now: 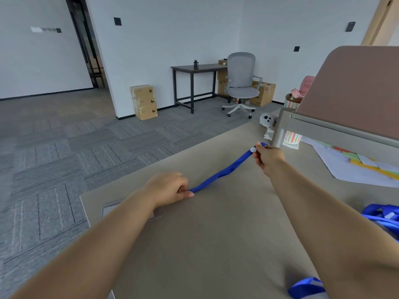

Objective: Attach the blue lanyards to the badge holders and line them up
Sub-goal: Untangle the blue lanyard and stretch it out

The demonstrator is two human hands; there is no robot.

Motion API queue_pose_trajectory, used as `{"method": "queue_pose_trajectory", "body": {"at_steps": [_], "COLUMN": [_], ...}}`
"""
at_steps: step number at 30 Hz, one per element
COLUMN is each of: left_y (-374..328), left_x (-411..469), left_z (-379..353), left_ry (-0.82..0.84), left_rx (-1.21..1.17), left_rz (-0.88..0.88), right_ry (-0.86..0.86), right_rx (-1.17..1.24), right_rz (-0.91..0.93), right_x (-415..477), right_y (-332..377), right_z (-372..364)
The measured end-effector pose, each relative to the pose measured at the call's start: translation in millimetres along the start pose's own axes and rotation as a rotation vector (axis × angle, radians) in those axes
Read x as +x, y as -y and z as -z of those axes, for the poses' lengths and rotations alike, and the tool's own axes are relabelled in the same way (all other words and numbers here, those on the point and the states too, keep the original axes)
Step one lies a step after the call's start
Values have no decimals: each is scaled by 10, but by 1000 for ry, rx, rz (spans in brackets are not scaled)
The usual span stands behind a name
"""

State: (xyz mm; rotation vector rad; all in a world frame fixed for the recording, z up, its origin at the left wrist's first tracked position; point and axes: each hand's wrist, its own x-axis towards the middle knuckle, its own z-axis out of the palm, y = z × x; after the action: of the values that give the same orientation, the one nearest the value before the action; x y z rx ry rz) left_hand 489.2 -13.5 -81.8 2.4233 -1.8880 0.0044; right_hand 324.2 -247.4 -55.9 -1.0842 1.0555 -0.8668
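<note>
Stretching between both hands' fingers (187, 193), the blue lanyard (220, 172) sags above the table (216, 234).

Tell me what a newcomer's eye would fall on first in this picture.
The blue lanyard stands out first, stretched over the beige table. The left hand pinches its near end, and the right hand holds its far end by a small white piece. Next come more blue lanyards, heaped at the table's right edge.
</note>
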Motion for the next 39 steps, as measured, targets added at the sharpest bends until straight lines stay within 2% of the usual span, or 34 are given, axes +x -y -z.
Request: {"method": "queue_pose_trajectory", "body": {"at_steps": [5, 10, 15, 16, 18, 20, 22, 23, 25, 27, 30, 34, 39], "left_y": [104, 201, 200, 204, 181, 119, 51, 27, 5, 21, 58, 81, 116], "left_x": [-27, -136, -124, -114, -88, -55, -24, -12, -3, -10, -26, -49, -105], "left_z": [-19, -94, -104, -95, -58, -16, 11, 13, 2, -12, -19, -24, -61], "left_ry": [21, -146, -198, -191, -156, -133, -139, -137, -113, -87, -77, -71, -87], "left_rx": [-97, -172, -112, -102, -101, -85, -57, -48, -47, -49, -57, -69, -118], "left_rz": [46, 188, 185, 187, 189, 176, 135, 110, 77, 69, 75, 82, 109], "right_ry": [65, 43, 28, 25, -58, -86, 101, 199, 274, 261, 238, 296, 367], "right_rx": [-88, -159, -147, -213, -514, -753, -969, -1086, -1336, -1497, -1517, -1335, -1286], "right_rz": [48, 36, -54, -33, 86, 358, 653, 722, 727, 698, 707, 670, 664], "right_x": [129, 280, 384, 362, 326, 219, 135, 109, 89, 85, 77, 83, 72], "right_y": [33, 12, -157, -165, -222, -291, -406, -468, -521, -506, -484, -531, -531], "right_z": [-151, -300, -369, -373, -349, -342, -370, -374, -366, -341, -284, -199, -201]}}
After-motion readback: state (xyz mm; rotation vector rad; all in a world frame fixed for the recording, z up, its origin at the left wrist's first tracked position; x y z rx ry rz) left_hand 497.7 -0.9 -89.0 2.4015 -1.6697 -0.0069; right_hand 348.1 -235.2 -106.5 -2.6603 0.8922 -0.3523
